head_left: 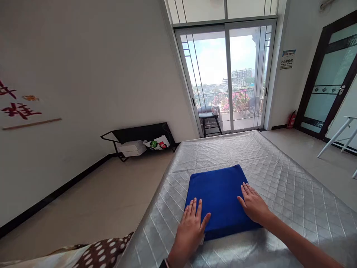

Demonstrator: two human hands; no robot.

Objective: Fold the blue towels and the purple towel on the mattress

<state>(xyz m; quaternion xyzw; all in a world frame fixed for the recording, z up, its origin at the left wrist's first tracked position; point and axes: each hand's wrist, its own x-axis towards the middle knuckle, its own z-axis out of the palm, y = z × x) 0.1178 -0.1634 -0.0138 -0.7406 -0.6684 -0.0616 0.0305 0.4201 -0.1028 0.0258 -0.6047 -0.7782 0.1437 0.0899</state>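
A flat blue square item [219, 195], like a cushion or folded cloth, lies on the silver quilted surface of a bed or mattress [279, 186]. My left hand [191, 227] rests flat at its near left edge, fingers stretched out and thumb apart. On its right edge lies my right hand [253, 203], palm down with fingers extended. A small white tag [202, 239] shows beside my left hand at the near edge. Neither hand grips anything.
Brown polka-dot fabric [102, 253] lies at the lower left. Against the left wall stands a black rack [139, 133] with white boxes [131, 148] and a printed bag [158, 143]. A dark stool [209, 116] is by the glass doors; white metal legs [334, 137] stand right.
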